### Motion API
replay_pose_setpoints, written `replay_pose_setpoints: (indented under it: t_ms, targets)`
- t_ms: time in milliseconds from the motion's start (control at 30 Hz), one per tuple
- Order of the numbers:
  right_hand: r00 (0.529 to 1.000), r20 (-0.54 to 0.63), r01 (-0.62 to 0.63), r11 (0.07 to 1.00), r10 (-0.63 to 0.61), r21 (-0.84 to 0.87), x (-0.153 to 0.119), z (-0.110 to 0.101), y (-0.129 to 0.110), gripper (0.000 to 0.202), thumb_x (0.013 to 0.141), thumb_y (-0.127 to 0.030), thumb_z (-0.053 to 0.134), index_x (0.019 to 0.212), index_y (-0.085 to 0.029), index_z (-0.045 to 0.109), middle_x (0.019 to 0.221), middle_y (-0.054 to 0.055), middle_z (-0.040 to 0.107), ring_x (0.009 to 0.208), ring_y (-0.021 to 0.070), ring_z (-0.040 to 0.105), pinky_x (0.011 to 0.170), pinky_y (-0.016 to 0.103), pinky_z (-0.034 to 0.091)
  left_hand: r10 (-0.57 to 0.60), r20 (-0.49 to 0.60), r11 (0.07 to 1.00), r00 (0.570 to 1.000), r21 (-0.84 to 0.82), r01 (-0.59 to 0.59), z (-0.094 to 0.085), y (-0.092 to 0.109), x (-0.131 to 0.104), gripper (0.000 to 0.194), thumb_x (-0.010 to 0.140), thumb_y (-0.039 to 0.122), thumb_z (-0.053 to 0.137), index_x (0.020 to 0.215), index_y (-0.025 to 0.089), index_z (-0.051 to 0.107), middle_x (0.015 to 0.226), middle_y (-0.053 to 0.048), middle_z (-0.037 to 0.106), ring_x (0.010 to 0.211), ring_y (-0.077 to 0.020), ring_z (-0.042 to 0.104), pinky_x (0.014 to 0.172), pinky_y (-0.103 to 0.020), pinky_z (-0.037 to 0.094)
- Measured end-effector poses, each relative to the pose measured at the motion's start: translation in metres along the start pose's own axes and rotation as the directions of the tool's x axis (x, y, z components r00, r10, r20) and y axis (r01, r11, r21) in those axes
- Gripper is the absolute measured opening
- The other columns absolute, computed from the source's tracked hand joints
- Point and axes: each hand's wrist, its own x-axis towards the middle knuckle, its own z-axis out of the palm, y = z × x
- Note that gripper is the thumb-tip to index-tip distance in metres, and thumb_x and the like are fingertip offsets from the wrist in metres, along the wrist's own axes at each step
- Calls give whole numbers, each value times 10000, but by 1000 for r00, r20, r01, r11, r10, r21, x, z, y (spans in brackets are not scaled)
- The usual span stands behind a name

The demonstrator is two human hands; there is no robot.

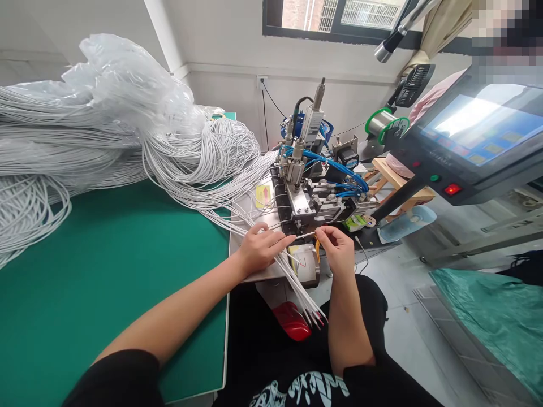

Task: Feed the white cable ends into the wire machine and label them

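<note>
A thin white cable [306, 234] stretches between my two hands at the front of a metal machine [300, 206]. My left hand [262, 249] lies over a bundle of white cables, fingers closed on the near part of this cable. With thumb and fingertips pinched together, my right hand [335, 244] holds the cable's right end. The cable bundle [297, 285] passes under my left hand and hangs off the table edge, its ends pointing toward my lap. A small orange piece [317, 249] shows beside my right fingers.
Large coils of white cable [203, 152], partly under clear plastic [127, 85], lie on the green table [169, 237]. A lit screen [483, 130] and a wire spool [387, 125] stand right. A red object [292, 321] is below the table edge.
</note>
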Motion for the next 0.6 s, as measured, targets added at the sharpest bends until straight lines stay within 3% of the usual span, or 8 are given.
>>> replay_pose_setpoints:
  t_ms: [167, 333, 500, 600]
  targets:
    - [999, 31, 33, 996, -36, 87, 4, 8, -1, 281, 834, -462, 633, 769, -189, 652, 702, 28, 599, 622, 151, 514, 595, 283, 422, 0, -2, 1000, 1000, 7, 0, 3, 0, 4, 342, 904, 104, 431, 1164, 227, 616, 833, 8, 720, 725, -129, 623, 808, -322, 354]
    - [994, 103, -48, 982, 29, 184, 7, 17, 4, 298, 827, -479, 619, 746, -192, 636, 639, 8, 549, 519, 116, 423, 503, 265, 352, -15, 59, 1000, 998, 23, 14, 7, -1, 4, 370, 879, 62, 415, 1132, 226, 629, 810, 14, 715, 720, -130, 608, 839, -334, 344]
    - [997, 78, -2, 1000, 4, -22, 10, 9, 7, 282, 832, -460, 603, 773, -188, 644, 692, 31, 610, 633, 167, 534, 611, 288, 424, -89, 145, 996, 985, 33, 85, 8, -1, 2, 360, 848, 115, 464, 1139, 247, 630, 810, -6, 698, 761, -157, 609, 879, -364, 324]
    - [988, 151, 67, 979, -38, -191, 12, 3, 9, 254, 836, -423, 591, 759, -186, 642, 709, 31, 629, 660, 175, 548, 653, 294, 422, -107, 145, 994, 984, 47, 102, 8, 0, 3, 389, 804, 72, 466, 1112, 241, 633, 785, -4, 682, 757, -165, 601, 905, -384, 305]
